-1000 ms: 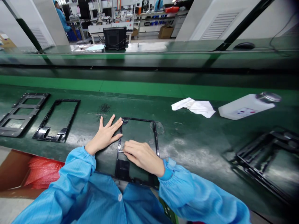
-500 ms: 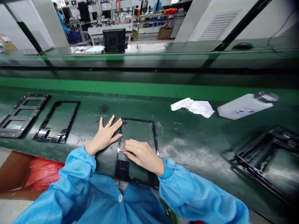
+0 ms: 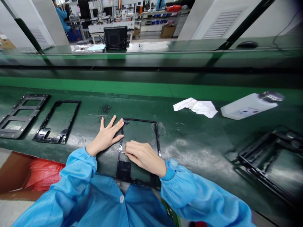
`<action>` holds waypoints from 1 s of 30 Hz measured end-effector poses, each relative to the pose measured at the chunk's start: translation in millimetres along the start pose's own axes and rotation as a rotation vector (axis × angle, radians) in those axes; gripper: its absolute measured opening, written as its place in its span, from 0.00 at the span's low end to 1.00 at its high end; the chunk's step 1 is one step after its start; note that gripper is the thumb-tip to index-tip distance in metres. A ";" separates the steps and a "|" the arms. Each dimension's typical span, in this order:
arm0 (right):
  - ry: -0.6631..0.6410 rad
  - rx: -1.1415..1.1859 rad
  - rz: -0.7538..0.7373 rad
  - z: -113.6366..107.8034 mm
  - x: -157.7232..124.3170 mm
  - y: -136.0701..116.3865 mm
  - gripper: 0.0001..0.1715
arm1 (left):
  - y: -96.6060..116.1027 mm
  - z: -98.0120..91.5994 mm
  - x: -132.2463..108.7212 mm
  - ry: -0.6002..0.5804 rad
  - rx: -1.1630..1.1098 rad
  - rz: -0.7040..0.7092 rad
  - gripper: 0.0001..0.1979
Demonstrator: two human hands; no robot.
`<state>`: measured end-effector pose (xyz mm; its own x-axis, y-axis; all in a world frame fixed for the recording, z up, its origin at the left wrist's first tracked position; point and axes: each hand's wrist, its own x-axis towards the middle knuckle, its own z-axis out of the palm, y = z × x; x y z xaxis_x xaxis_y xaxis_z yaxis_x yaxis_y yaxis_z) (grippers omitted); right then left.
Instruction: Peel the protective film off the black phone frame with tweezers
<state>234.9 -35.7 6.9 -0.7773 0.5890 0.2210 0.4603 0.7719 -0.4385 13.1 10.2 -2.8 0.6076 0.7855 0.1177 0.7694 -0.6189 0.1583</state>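
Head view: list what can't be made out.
Head view: thin item, mostly hidden by fingers of the right hand.
Same view: middle frame, right side partly behind that hand.
Same view: bottle label, print too small.
Same view: rightmost black parts, blurred, cut off by the right edge.

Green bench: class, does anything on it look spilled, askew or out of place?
Yes: fine black scraps lie loose in a tangled heap just beyond the left hand, looking like stray waste. The white cloth is crumpled.
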 end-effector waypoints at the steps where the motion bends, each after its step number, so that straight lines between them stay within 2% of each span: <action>1: -0.003 0.005 -0.003 0.2 0.0 0.2 0.10 | -0.2 0.1 0.0 0.001 -0.001 0.000 0.30; 11: -0.024 -0.007 -0.012 0.1 0.2 1.6 0.10 | -0.9 1.2 0.2 0.010 -0.006 -0.006 0.31; 24: 0.023 -0.002 0.023 0.9 0.2 1.5 0.10 | -0.9 1.9 -0.2 0.005 -0.009 0.001 0.31; 30: -0.014 -0.006 0.020 0.0 -0.1 1.2 0.10 | -0.3 0.9 0.6 -0.002 -0.002 -0.007 0.31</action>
<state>235.5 -34.9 6.3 -0.7740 0.6007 0.2001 0.4780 0.7617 -0.4374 13.5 10.8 -3.7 0.6027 0.7897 0.1145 0.7732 -0.6134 0.1611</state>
